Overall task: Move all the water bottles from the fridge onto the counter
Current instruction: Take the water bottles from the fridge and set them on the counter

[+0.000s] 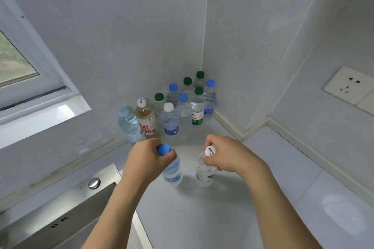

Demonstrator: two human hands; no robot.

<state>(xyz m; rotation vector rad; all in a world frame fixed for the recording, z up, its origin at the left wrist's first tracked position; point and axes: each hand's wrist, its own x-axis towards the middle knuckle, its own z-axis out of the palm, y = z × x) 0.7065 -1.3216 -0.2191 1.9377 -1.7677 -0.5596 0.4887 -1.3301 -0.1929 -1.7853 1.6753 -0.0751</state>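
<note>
My left hand point(146, 158) grips the neck of a blue-capped water bottle point(173, 172) that stands upright on the white counter point(202, 218). My right hand point(224, 155) grips the neck of a white-capped clear bottle point(205, 175), also upright on the counter. Behind them, several more bottles point(183, 111) with green, blue and white caps stand clustered in the wall corner. Among them is a bottle of yellowish drink point(146, 119) with a red label. The fridge is out of view.
A steel sink point(66, 210) with a round button lies at the lower left, beside the counter. A window point(18, 62) sits in the left wall. A wall socket point(347, 85) is at the right. A raised backsplash edges the counter.
</note>
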